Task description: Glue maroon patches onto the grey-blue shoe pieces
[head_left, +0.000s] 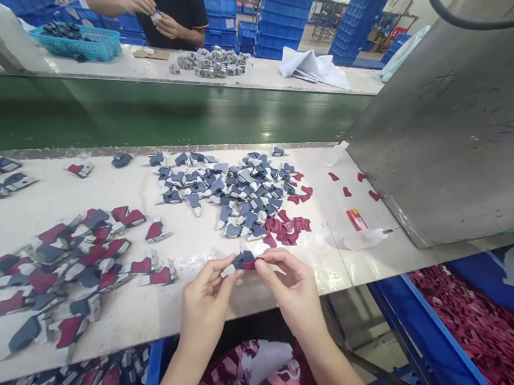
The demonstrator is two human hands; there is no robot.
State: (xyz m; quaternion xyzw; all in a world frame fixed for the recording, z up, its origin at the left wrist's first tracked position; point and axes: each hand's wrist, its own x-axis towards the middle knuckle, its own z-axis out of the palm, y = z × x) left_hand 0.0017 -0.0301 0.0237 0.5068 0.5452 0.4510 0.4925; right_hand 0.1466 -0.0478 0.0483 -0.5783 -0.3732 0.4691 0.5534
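left hand (207, 305) and right hand (292, 293) both pinching one blue-and-red piece (244, 260), blue pile (233, 189) at 12 o'clock, red bits (285, 226) just past it

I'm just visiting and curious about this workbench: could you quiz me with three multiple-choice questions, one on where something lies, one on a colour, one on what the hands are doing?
1. Where does the small red object lie?
A. right of the blue-grey pile
B. in the teal basket
C. on the green belt

2. What colour are the loose flat pieces beside that pile?
A. yellow
B. dark red
C. white

3. What are the left hand and right hand doing?
A. resting flat
B. holding one small part between them
C. lifting a crate

Answers: 1 A, it lies on the table right of the pile. 2 B, they show dark red. 3 B, both hands' fingers pinch it.
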